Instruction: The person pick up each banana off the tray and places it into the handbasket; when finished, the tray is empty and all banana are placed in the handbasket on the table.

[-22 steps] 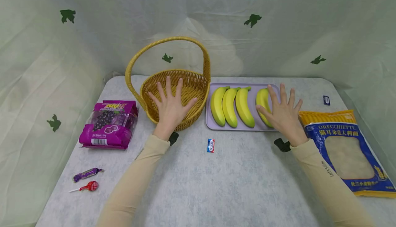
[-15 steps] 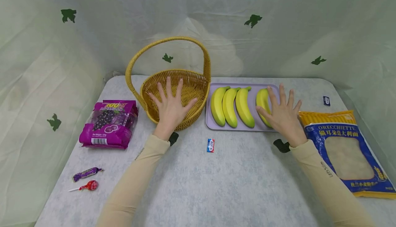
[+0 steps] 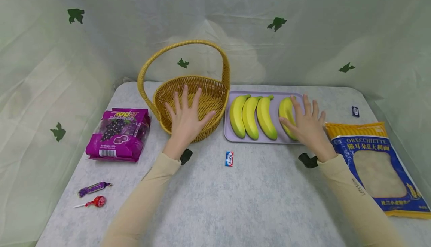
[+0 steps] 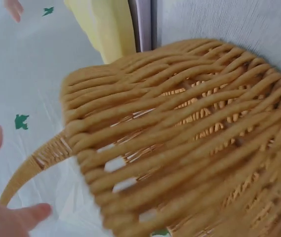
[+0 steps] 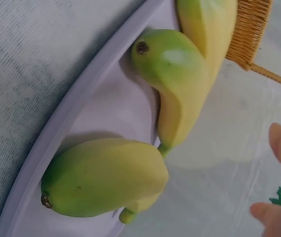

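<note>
My left hand (image 3: 186, 121) hovers with spread fingers over the front of a woven basket (image 3: 215, 123), whose tall handle arches behind it. Touching nothing that I can make out, my right hand (image 3: 308, 127) is spread above the right end of a lilac tray (image 3: 249, 141). Under its thumb lies a single banana (image 3: 286, 112), partly hidden by the fingers. Farther left on the tray, several more bananas (image 3: 265, 118) lie side by side. The right wrist view shows that lone banana (image 5: 105, 177) on the tray, with the right fingertips off to the side.
A purple candy bag (image 3: 118, 134) stands on the left, with a purple wrapped candy (image 3: 94, 189) and a red lollipop (image 3: 99, 201) before it. A small wrapped candy (image 3: 229, 158) lies mid-table. On the right are a pasta bag (image 3: 380, 168) and a dark wrapped candy (image 3: 355, 111).
Both hands have shifted slightly, and the right fingers look a little more bent. The basket, tray and bananas stay in place; the view tilts slightly.
</note>
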A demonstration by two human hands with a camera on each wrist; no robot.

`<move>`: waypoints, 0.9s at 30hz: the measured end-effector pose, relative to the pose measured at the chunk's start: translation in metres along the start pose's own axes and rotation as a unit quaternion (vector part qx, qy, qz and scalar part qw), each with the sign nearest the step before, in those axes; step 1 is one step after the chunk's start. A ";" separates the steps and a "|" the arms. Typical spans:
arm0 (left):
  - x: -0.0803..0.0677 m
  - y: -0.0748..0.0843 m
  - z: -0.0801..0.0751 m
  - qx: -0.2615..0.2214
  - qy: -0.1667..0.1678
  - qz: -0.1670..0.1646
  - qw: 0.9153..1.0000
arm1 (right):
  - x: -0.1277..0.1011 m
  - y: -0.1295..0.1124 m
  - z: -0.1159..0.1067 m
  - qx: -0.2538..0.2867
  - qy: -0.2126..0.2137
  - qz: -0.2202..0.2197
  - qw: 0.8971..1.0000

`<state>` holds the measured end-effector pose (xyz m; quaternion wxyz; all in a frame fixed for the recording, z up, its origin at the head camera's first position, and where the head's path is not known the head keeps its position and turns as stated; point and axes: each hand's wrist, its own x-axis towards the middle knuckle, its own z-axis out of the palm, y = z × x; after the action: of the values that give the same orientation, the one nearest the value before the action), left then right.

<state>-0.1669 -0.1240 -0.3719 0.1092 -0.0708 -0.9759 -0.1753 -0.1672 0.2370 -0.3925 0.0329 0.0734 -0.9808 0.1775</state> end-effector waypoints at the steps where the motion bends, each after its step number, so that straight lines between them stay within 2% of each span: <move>1: -0.003 -0.001 -0.002 -0.014 0.006 0.007 1.000 | 0.000 0.000 -0.002 0.016 0.003 -0.011 1.000; 4: -0.014 -0.006 -0.011 -0.076 0.031 0.036 0.996 | 0.002 0.001 -0.008 0.094 0.008 -0.048 0.994; 7: -0.023 -0.014 -0.021 -0.158 0.067 0.078 0.982 | 0.005 0.003 -0.014 0.171 0.006 -0.078 0.982; 10: -0.031 -0.025 -0.031 -0.247 0.123 0.130 0.952 | 0.007 0.005 -0.020 0.232 -0.008 -0.078 0.970; 13: -0.035 -0.036 -0.040 -0.323 0.191 0.154 0.914 | 0.009 0.008 -0.024 0.291 -0.035 -0.052 0.955; 17: -0.038 -0.045 -0.054 -0.402 0.272 0.128 0.865 | 0.011 0.012 -0.026 0.351 -0.078 0.004 0.933; 19: -0.039 -0.047 -0.061 -0.427 0.294 0.108 0.848 | 0.014 0.015 -0.026 0.370 -0.095 0.022 0.924; 22: -0.040 -0.051 -0.068 -0.451 0.294 0.083 0.839 | 0.018 0.020 -0.024 0.395 -0.119 0.036 0.910; 25: -0.037 -0.060 -0.067 -0.479 0.267 0.067 0.834 | 0.022 0.026 -0.022 0.421 -0.154 0.048 0.893; 27: -0.035 -0.068 -0.062 -0.503 0.244 0.057 0.827 | 0.024 0.030 -0.021 0.433 -0.181 0.058 0.881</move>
<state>-0.1337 -0.2124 -0.3456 0.3027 -0.1266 -0.6884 -0.6469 -0.1948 0.2691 -0.3808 -0.1904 0.0540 -0.7976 0.5697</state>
